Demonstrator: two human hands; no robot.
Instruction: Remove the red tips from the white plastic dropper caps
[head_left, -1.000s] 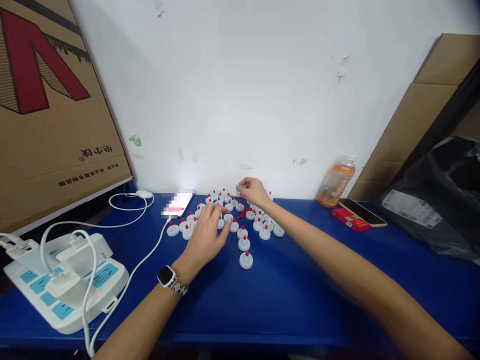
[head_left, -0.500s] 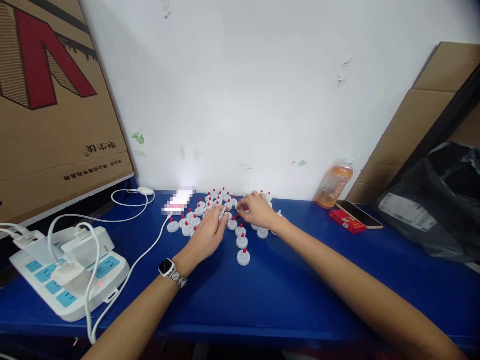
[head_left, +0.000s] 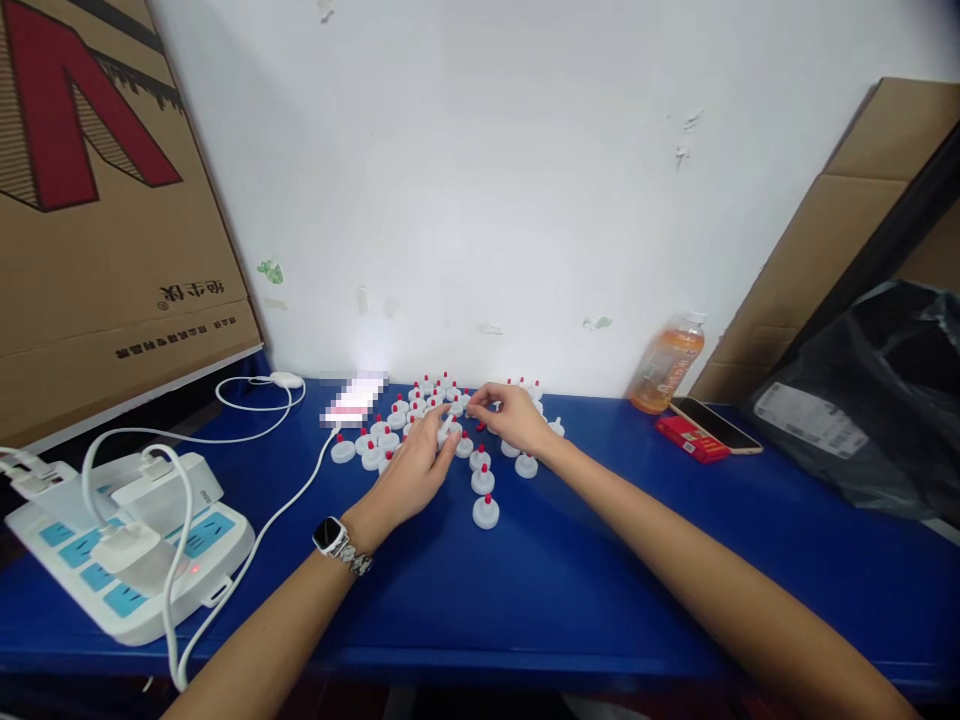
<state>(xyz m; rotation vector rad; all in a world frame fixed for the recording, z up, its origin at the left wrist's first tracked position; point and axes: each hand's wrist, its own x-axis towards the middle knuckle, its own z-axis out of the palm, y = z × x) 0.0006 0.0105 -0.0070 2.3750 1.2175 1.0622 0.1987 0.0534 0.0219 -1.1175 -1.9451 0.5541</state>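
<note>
Several small white caps with red tips (head_left: 486, 511) stand in a cluster on the blue table (head_left: 570, 580) near the wall. My left hand (head_left: 416, 465), a watch on its wrist, pinches one white cap (head_left: 448, 428) between thumb and fingers above the cluster. My right hand (head_left: 514, 415) is beside it, fingers pinched together over a small red piece (head_left: 480, 427) close to the held cap. Whether the right fingers grip a red piece is too small to tell.
A white power strip (head_left: 124, 545) with plugs and cables lies at the left. A lit phone (head_left: 352, 400) lies by the wall. An orange drink bottle (head_left: 666, 368), a red box (head_left: 694, 438), another phone (head_left: 716, 425), a black bag (head_left: 870, 400) and cardboard (head_left: 97, 200) surround the work area.
My right hand has come down from the back of the cluster to meet my left hand. My left hand has lifted a white cap off the table.
</note>
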